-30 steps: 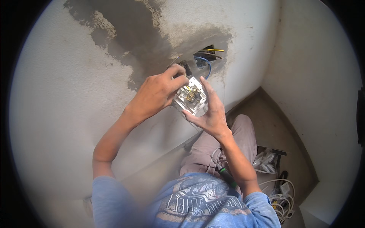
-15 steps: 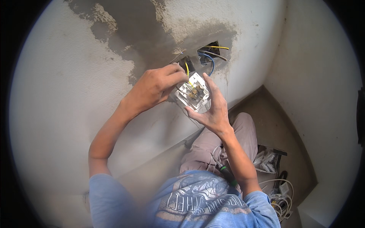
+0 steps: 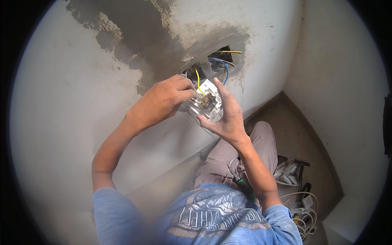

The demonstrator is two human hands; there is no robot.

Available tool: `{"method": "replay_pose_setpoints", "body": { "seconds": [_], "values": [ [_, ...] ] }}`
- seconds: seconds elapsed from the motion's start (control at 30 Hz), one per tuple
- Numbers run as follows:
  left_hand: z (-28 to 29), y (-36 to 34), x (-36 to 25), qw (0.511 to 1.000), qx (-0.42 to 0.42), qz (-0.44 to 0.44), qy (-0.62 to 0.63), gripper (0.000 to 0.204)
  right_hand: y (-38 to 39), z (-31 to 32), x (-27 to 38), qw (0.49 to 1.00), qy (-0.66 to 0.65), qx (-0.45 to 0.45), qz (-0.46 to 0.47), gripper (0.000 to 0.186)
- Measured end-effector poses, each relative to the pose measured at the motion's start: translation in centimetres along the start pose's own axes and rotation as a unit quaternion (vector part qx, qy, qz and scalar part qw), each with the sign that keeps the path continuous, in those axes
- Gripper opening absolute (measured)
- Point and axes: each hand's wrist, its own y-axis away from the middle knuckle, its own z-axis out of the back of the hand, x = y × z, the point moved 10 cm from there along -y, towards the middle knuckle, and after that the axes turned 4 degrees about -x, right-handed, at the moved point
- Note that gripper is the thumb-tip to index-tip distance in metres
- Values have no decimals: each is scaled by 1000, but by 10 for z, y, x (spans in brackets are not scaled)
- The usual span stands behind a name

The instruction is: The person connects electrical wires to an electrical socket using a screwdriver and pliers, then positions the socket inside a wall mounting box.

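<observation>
My right hand (image 3: 230, 120) grips a white wall socket (image 3: 218, 107) by its edges, thumb at the bottom and fingertips at the top. The socket's back faces me, showing brass terminals (image 3: 205, 101). A yellow wire (image 3: 198, 77) runs from the left wall box (image 3: 190, 74) into these terminals. At the socket's left side, my left hand (image 3: 167, 98) is closed in a pinch on a thin wire, mostly hidden by the fingers. A blue wire (image 3: 226, 73) bends down from the right wall box (image 3: 223, 56) behind the socket.
Another yellow wire (image 3: 232, 52) sticks out of the right box. Grey plaster (image 3: 151, 45) surrounds both boxes. A screwdriver (image 3: 244, 185) with a dark and green handle lies on my lap. To the right on the floor are bagged white parts (image 3: 288, 171) and a coiled white cable (image 3: 314, 204).
My left hand has moved slightly down and left, away from the yellow wire to the socket's left edge. The right hand still holds the socket, which has shifted slightly left.
</observation>
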Motion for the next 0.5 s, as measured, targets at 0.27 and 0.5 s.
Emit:
{"method": "replay_pose_setpoints", "body": {
  "seconds": [0.27, 0.5],
  "values": [
    [-1, -6, -2, 1000, 16, 7, 12, 32, 0, 1, 2, 1000, 20, -1, 7, 103],
    [-1, -5, -2, 1000, 13, 4, 22, 29, 0, 2, 2, 1000, 20, 0, 9, 104]
  ]
}}
